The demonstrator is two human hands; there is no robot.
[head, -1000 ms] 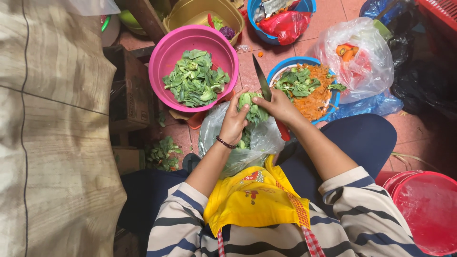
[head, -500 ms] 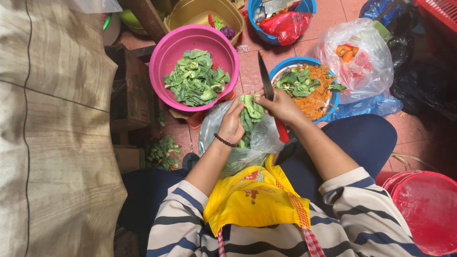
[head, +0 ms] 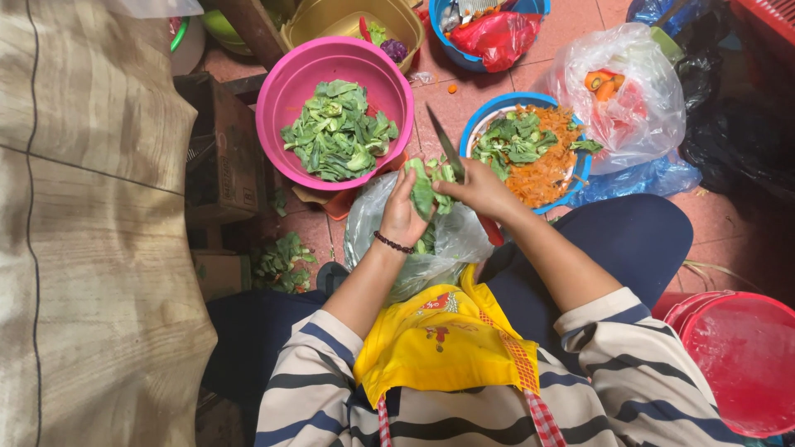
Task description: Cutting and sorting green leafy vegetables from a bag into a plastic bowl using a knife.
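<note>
My left hand (head: 403,213), with a dark bead bracelet on the wrist, grips a bunch of green leafy vegetable (head: 426,189). My right hand (head: 483,192) holds a knife (head: 445,146) whose blade points up and away, its edge against the greens. Both hands hover over a clear plastic bag (head: 443,248) holding more greens, resting on my lap. Just beyond stands a pink basin (head: 281,91) full of cut green leaves (head: 338,128).
A blue bowl (head: 484,120) holds greens and shredded carrot. A clear bag with carrots (head: 617,91) lies at the right. A red bucket (head: 741,356) stands at lower right. Cardboard boxes (head: 219,157) and loose leaves (head: 281,261) sit at left, beside a wooden surface (head: 83,248).
The knife blade has tilted and shifted slightly left along the greens. My left hand has turned the bunch a little. Bowls and bags have not moved.
</note>
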